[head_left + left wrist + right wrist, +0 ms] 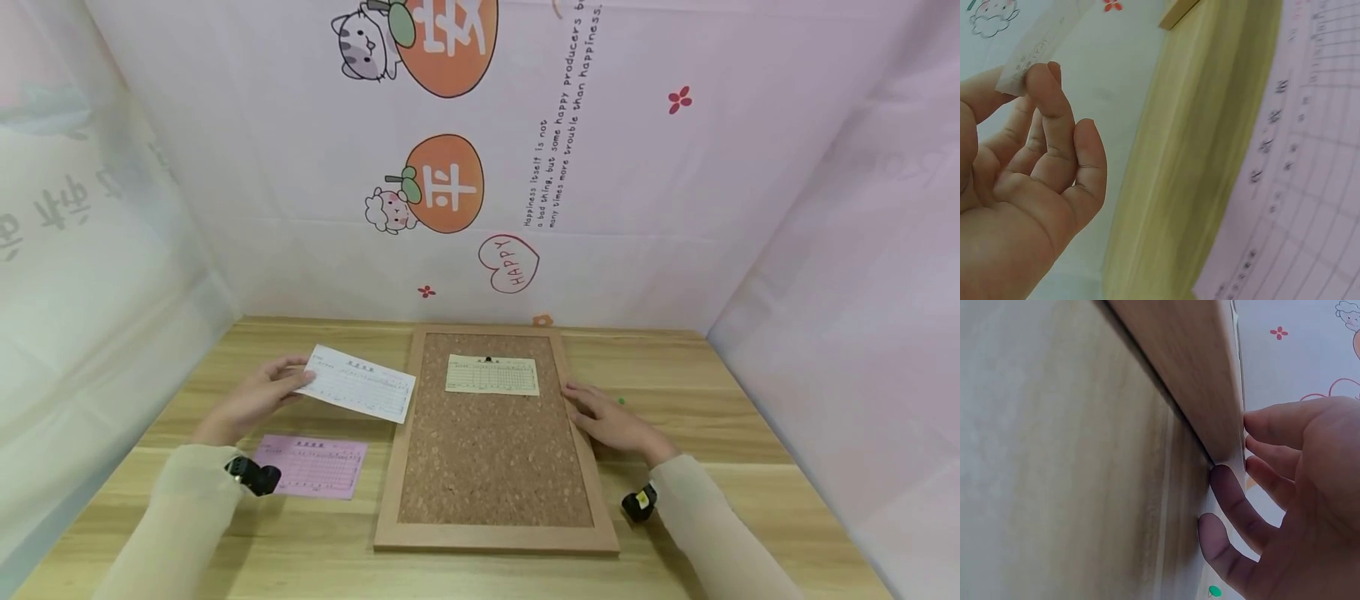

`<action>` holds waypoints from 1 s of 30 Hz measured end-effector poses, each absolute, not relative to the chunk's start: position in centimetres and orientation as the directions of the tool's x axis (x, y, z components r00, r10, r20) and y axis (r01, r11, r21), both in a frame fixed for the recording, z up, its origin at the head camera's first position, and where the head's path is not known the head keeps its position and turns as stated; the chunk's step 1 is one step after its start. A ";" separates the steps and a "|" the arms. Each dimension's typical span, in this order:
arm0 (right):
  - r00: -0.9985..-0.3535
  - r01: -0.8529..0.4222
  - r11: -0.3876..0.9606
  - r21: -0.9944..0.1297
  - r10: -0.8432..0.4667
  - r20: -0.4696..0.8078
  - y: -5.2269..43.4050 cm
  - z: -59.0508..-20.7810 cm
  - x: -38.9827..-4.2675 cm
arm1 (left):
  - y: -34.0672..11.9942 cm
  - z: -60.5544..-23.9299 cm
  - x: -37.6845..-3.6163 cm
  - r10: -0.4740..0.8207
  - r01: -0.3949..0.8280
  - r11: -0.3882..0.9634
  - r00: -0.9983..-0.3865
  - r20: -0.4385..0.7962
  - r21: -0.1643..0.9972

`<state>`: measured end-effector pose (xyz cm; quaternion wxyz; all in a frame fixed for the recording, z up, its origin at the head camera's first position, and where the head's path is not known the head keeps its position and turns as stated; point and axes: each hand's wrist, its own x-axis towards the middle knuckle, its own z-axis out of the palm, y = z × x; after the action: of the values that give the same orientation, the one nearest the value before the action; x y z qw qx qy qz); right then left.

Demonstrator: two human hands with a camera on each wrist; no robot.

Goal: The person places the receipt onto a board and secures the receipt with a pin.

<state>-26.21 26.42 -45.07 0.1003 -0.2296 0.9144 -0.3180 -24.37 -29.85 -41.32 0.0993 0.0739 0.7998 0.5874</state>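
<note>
My left hand (266, 390) pinches the left end of a white printed form slip (362, 385), raised and tilted beside the corkboard's left edge. The left wrist view shows the thumb and fingers (1047, 94) meeting on the slip's corner. A wood-framed corkboard (495, 467) lies flat on the table. Near its top a pale yellow form slip (492, 377) has a black pushpin (488, 359) at its upper edge. My right hand (611, 421) rests against the board's right side, its fingertips touching the wooden frame (1197, 369).
A pink form slip (311, 467) lies on the wooden table (300, 550) near my left forearm. Right of the board sits a small green pushpin (622, 401), beyond my right hand. Printed white cloth (615, 250) walls the back and sides.
</note>
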 end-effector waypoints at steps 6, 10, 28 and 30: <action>-0.878 -0.366 0.701 -0.612 -0.478 -0.023 26.2 -45.2 -26.0 | -28.4 -42.2 -24.8 0.222 -0.024 0.276 -0.971 -0.088 0.961; -0.874 -0.384 0.694 -0.609 -0.486 -0.003 26.1 -45.0 -26.1 | -27.1 -42.5 -25.1 0.213 -0.016 0.240 -0.975 -0.069 0.971; -0.877 -0.421 0.683 -0.597 -0.475 0.074 24.8 -43.7 -25.5 | -23.2 -44.3 -25.5 0.216 -0.046 0.107 -0.974 -0.068 0.993; -0.875 -0.431 0.677 -0.596 -0.475 0.093 24.3 -43.4 -25.3 | -22.6 -44.4 -25.6 0.208 -0.053 0.103 -0.975 -0.074 0.993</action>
<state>-25.32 24.30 -43.44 0.0347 -0.2476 0.9150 -0.3165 -25.58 -22.61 -44.37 0.0979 0.0527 0.7363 0.6675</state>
